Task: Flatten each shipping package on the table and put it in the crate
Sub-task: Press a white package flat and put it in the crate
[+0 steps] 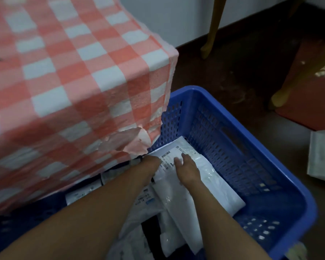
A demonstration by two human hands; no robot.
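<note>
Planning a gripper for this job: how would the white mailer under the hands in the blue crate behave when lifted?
The white mailer is probably floppy: its film looks wrinkled and follows the other packages beneath. It is likely light, lying thin and flat under the right hand. Its glossy sheen suggests it may slip when pushed.

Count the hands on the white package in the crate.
2. Left hand on the white package by the tablecloth; right hand flat on its label. Neither is hidden.
</note>
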